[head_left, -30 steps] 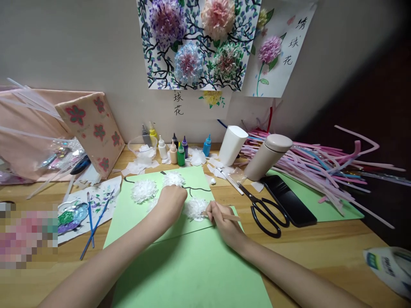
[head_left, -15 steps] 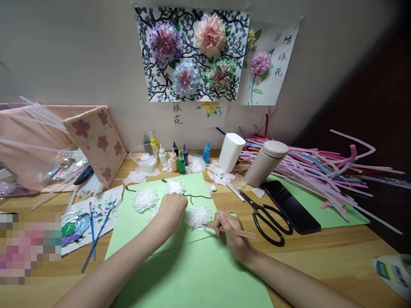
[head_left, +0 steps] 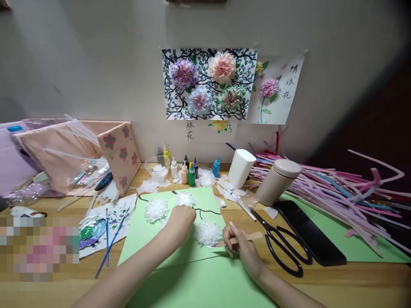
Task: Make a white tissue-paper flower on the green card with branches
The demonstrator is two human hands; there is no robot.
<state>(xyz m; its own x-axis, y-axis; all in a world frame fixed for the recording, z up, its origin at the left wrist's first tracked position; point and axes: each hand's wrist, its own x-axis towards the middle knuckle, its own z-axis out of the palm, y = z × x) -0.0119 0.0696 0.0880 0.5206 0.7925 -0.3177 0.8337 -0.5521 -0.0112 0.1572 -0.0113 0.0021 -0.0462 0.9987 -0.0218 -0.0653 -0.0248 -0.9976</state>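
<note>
In my right hand (head_left: 239,246) is a flat wooden craft stick (head_left: 256,236), gripped between thumb and fingers. Its darker tip is close to the lower edge of a white paper flower (head_left: 207,234). My left hand (head_left: 181,222) is closed in a fist above the middle of the green paper (head_left: 180,255), just below another white paper flower (head_left: 185,199); whatever its fingers hold is hidden. A third white flower (head_left: 156,210) lies to the left, and a bit of white shows beside my left hand. Dark branch lines (head_left: 205,211) run across the sheet.
Black scissors (head_left: 282,244) and a phone (head_left: 310,233) lie to the right. Behind stand paint bottles (head_left: 191,175), a white cup (head_left: 241,169) and a beige lidded container (head_left: 278,182). Paintbrushes (head_left: 111,246) rest at left; pipe cleaners (head_left: 334,192) pile up at right.
The view has tilted up and shifted left, so things sit lower and further right. My right hand has turned a little with the craft stick. My left hand stays over the paper.
</note>
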